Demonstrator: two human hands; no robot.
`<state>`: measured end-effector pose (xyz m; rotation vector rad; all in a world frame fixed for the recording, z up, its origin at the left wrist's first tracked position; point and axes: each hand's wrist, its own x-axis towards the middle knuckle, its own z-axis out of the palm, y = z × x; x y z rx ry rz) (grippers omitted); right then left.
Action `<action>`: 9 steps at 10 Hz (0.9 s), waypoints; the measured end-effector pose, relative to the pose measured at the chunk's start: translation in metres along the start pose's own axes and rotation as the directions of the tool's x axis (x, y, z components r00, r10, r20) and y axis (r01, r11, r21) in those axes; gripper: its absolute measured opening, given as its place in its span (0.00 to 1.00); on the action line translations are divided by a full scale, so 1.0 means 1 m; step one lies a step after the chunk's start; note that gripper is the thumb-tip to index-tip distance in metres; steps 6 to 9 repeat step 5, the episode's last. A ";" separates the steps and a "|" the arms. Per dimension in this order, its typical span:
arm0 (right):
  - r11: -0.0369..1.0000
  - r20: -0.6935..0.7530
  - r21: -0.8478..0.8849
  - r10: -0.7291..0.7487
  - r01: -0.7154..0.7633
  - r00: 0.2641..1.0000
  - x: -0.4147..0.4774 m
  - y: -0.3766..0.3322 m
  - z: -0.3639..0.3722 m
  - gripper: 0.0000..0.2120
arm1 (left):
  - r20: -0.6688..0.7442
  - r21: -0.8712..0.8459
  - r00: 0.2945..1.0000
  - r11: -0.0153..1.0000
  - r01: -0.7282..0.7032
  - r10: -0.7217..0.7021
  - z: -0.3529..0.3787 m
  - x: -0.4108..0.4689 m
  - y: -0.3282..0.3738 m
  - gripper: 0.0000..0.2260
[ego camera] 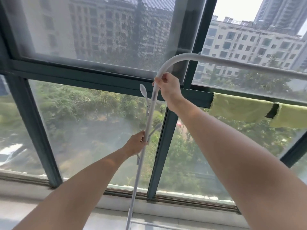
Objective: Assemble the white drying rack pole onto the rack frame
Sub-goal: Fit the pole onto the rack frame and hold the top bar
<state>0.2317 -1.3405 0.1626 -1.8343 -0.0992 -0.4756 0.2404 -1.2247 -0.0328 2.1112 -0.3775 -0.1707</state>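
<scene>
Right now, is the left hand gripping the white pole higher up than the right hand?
No. The left hand grips the white pole lower down, while the right hand holds it near the curved bend above.

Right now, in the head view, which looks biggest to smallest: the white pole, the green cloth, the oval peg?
1. White pole, spanning the frame.
2. Green cloth.
3. Oval peg.
Nearness may exaggerate the pole.
</scene>
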 end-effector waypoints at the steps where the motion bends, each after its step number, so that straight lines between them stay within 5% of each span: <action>1: 1.000 0.027 -0.008 0.016 -0.016 1.000 0.003 -0.001 0.004 0.04 | 0.016 0.000 1.000 1.000 0.019 -0.019 -0.005 0.000 0.001 0.09; 3: 1.000 0.049 0.009 0.025 -0.025 0.998 0.001 -0.003 0.004 0.05 | 0.016 0.007 0.999 0.999 0.048 -0.048 -0.009 -0.005 0.003 0.10; 5: 0.999 0.061 -0.038 0.031 -0.028 0.998 -0.009 0.006 0.000 0.15 | 0.013 -0.054 0.999 0.997 0.052 -0.052 -0.014 -0.014 0.005 0.11; 9: 0.999 0.061 -0.038 0.031 -0.028 0.998 -0.009 0.006 0.000 0.15 | 0.013 -0.054 0.999 0.997 0.052 -0.052 -0.014 -0.014 0.005 0.11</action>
